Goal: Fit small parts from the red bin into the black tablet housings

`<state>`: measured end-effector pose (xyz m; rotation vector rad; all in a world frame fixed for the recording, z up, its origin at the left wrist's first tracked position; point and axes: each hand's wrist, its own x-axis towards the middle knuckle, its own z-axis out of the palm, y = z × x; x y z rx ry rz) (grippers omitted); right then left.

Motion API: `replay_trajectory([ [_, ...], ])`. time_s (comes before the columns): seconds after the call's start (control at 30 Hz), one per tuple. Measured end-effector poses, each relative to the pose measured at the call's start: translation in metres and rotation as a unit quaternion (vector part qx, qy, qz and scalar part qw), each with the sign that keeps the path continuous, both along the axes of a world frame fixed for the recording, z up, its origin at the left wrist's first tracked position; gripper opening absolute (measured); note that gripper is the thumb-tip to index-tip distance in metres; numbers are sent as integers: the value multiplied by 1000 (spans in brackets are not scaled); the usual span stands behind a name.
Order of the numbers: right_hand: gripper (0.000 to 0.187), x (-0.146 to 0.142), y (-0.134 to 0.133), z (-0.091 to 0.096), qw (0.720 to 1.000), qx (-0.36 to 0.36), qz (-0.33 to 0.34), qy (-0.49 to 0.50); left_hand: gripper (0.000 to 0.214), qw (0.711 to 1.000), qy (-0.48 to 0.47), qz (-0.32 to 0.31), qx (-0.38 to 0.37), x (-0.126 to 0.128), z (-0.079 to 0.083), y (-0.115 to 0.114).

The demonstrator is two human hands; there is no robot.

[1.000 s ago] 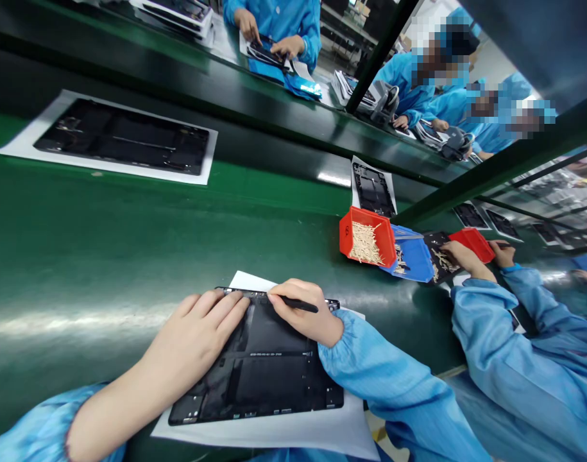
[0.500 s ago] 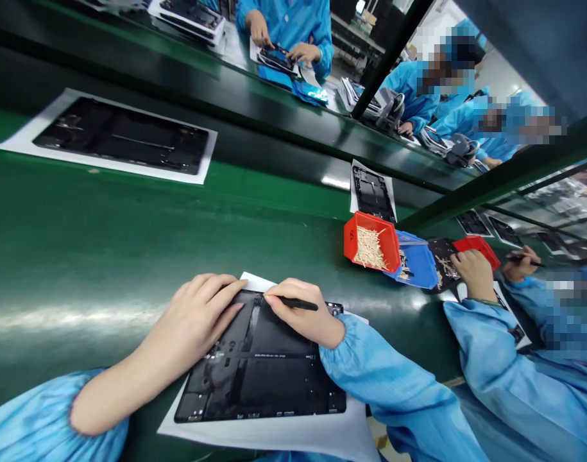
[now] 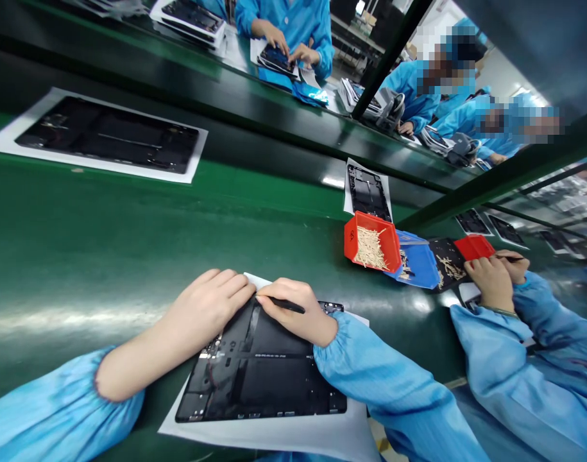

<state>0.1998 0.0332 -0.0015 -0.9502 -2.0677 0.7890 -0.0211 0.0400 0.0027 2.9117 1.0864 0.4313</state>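
Black tablet back housing (image 3: 267, 378) is laid flat on a white paper sheet (image 3: 269, 436) on the green desk (image 3: 81, 224), directly in front of the wearer. Its upper part is pressed by the left hand (image 3: 209, 305), whose fingers (image 3: 235, 287) are kept flat and close together, with nothing gripped. A slim black pen-like tool (image 3: 286, 305) is pinched in the fingers of the right hand (image 3: 297, 314), its tip set against the housing just beside the left hand. Farther along the desk, a red bin of pale wooden sticks (image 3: 370, 242) is seen touching a blue tray (image 3: 418, 266), with a neighbouring worker's hands (image 3: 495, 276) near them.
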Motion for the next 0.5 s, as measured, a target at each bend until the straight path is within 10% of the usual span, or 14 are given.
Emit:
replay_trajectory([
  [0.5,20,2,0,-3,1000,-18,-6,14,21,998,-10,-25,63,1,3,0],
])
